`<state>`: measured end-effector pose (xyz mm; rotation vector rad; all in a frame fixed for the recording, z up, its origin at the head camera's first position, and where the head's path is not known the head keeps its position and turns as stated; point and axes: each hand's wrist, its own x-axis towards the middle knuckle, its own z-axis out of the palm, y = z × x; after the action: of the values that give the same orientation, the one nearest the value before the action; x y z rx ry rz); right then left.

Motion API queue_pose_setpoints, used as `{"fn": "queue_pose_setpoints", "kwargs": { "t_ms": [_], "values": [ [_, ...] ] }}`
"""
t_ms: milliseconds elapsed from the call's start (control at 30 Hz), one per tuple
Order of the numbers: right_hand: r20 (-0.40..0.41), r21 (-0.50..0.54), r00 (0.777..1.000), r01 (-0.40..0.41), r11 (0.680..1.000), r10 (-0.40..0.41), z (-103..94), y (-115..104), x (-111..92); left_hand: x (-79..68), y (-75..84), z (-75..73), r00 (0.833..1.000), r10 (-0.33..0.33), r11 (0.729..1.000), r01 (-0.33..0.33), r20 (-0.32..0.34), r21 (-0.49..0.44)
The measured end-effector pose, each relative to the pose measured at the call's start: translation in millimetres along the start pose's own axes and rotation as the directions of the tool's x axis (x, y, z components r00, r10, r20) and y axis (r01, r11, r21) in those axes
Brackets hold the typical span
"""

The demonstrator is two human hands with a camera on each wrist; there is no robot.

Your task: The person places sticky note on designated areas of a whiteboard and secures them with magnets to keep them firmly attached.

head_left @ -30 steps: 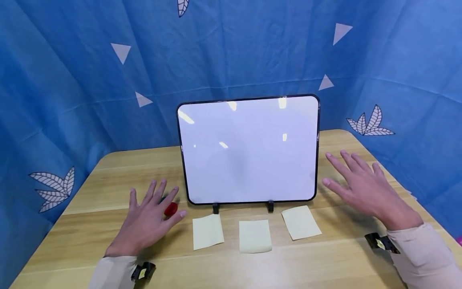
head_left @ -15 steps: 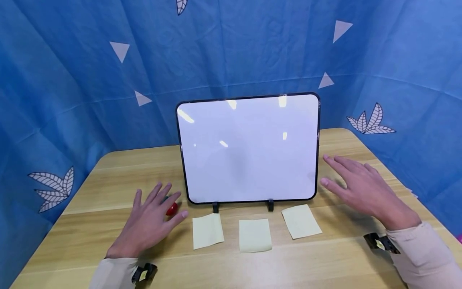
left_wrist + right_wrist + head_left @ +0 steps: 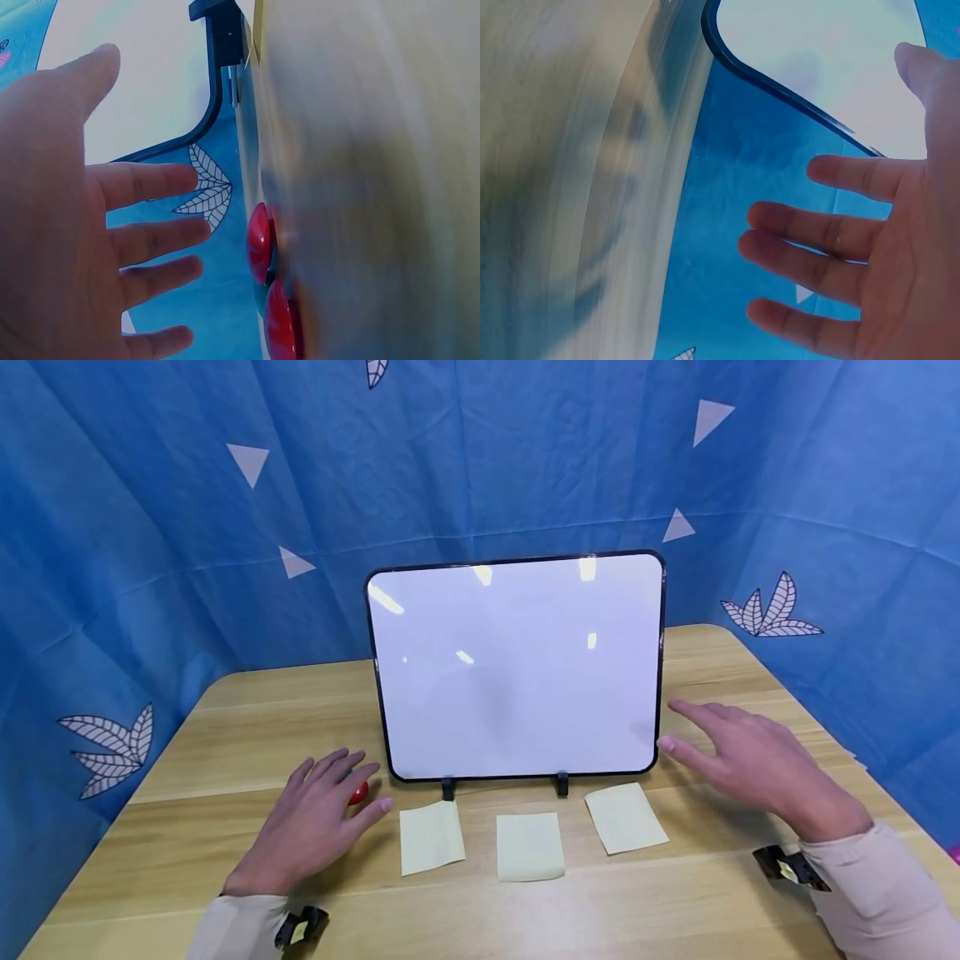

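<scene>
My left hand (image 3: 311,827) hovers above the table's left part, fingers spread, holding nothing. Under and just past its fingers lies a glossy red rounded piece (image 3: 361,793), partly hidden. The left wrist view shows two red domed pieces (image 3: 260,244) on the tabletop, with a dark green piece (image 3: 262,296) between them; what they are I cannot tell. My right hand (image 3: 757,768) hangs over the table near the whiteboard's (image 3: 517,668) lower right corner, fingers extended and apart from it. Three pale yellow sticky notes, left (image 3: 432,837), middle (image 3: 530,847) and right (image 3: 626,818), lie before the board.
The whiteboard stands upright on black feet (image 3: 562,784) on a wooden table (image 3: 465,922). Behind and at both sides hangs a blue curtain (image 3: 480,460) with white leaf and triangle prints. A black device is strapped at each wrist.
My right hand's fingers have dropped lower and drawn closer together. The left hand's fingers have also come slightly nearer each other, lowering a little. Board and notes stay put.
</scene>
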<state>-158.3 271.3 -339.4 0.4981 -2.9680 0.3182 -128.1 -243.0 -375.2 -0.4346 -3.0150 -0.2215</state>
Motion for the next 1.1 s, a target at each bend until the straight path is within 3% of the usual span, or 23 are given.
{"fn": "queue_pose_setpoints", "kwargs": {
  "t_ms": [633, 867, 1100],
  "values": [
    [0.041, 0.121, 0.999, 0.017, 0.992, -0.022, 12.5, -6.7, 5.0, -2.8, 2.2, 3.0, 0.998, 0.052, 0.999, -0.052, -0.044, -0.002],
    [0.107, 0.147, 0.994, 0.003, 0.989, -0.019, 9.6, -13.1, 4.6, -4.1, -1.9, 0.8, 0.997, 0.049, 0.998, -0.052, -0.059, -0.038],
    [0.138, 0.205, 0.989, 0.019, 0.979, -0.049, 10.9, -18.0, 2.6, -5.1, -8.7, -4.3, 0.998, 0.008, 0.999, -0.011, -0.055, -0.049]
  ]
}}
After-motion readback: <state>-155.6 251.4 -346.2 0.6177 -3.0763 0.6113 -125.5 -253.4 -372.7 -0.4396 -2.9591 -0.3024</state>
